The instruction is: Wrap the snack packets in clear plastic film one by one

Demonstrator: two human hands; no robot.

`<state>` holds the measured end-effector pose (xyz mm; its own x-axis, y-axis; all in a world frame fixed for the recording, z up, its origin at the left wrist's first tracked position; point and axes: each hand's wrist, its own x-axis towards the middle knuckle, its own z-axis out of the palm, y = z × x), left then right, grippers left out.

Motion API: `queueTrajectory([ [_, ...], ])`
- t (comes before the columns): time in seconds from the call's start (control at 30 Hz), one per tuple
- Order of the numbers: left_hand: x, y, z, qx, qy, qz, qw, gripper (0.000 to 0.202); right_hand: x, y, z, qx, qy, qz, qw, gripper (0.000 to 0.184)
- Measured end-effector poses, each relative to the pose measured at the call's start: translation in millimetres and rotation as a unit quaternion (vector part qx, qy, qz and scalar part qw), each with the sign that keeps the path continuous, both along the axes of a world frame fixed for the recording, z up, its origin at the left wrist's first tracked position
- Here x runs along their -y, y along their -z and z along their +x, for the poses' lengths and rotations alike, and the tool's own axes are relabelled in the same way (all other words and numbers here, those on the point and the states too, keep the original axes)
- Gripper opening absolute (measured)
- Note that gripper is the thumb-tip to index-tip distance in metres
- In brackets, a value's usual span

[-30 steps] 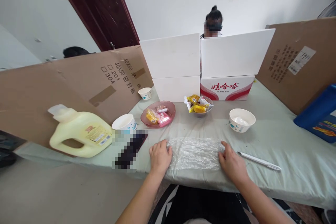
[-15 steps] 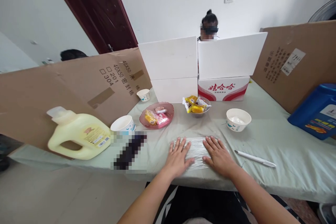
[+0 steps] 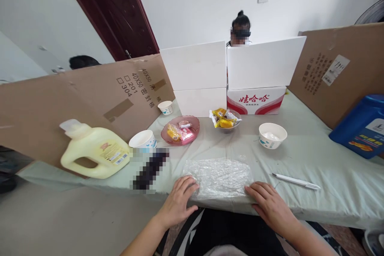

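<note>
A crinkled sheet of clear plastic film (image 3: 222,177) lies spread flat on the cloth-covered table (image 3: 303,148), close to the front edge. At its left lower corner is my left hand (image 3: 179,198), fingers bent over the corner and thumb apart, with nothing in its grasp. My right hand (image 3: 270,202) rests by the opposite lower corner, its fingertips on the film's edge and its thumb below the table's rim. Just right of it lies a white pen (image 3: 296,181).
Beyond the film stand a pink dish (image 3: 194,126) and a glass bowl (image 3: 228,129), both with wrapped snacks, and a paper bowl (image 3: 273,141) with white contents. A yellow jug (image 3: 99,150) lies left; a blue bottle (image 3: 360,132) stands right. Boxes (image 3: 199,100) screen a person (image 3: 241,22).
Both hands have slid apart and back toward me, from the middle of the film to its lower corners. More of the film now shows.
</note>
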<state>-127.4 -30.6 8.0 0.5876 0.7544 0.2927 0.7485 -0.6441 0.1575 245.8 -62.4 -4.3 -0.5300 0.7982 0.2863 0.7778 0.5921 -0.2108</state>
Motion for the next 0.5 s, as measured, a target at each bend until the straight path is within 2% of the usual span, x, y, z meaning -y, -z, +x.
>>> queueTrajectory([
  [0.1,3,0.9,-7,0.029,0.004,0.009,1.0,0.026,5,-8.0,-7,-0.029,0.014,-0.02,0.999,0.021],
  [0.23,2,-2.3,-14,0.113,-0.01,-0.02,0.993,0.021,9,-17.4,-4,-0.086,0.0,-0.025,0.996,0.017],
  [0.3,-2,-4.9,-13,0.148,-0.04,-0.04,0.987,0.02,7,-19.1,-3,-0.116,0.016,-0.064,0.991,0.019],
  [0.4,-14,-9.5,-5,0.166,-0.107,-0.059,0.979,0.022,-3,-19.0,-5,-0.155,0.093,-0.121,0.976,0.025],
  [0.5,-33,-13.7,9,0.149,-0.178,-0.066,0.97,0.022,-21,-16.9,-12,-0.143,0.185,-0.107,0.967,0.028],
])
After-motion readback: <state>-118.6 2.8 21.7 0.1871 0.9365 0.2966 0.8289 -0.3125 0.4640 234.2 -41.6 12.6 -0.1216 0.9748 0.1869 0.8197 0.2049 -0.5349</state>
